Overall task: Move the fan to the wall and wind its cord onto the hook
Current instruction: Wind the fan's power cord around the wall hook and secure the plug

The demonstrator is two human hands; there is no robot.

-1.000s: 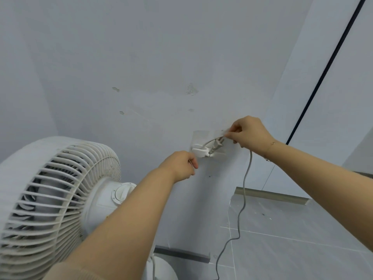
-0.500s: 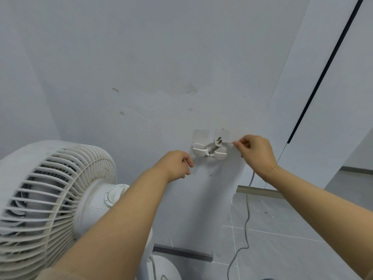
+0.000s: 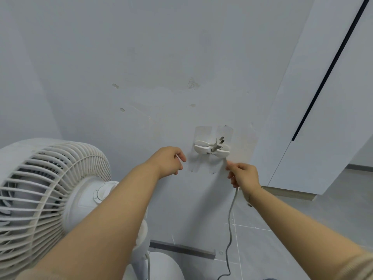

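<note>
The white fan [image 3: 50,190] stands at the left, close against the wall [image 3: 141,57]. The left hand [image 3: 167,160] is curled round a bit of white cord [image 3: 231,215] just left of the hook [image 3: 212,149]. The plug [image 3: 219,143] sits on the hook. The right hand [image 3: 243,174], right below the hook, pinches the cord, which drops to the floor [image 3: 282,229].
</note>
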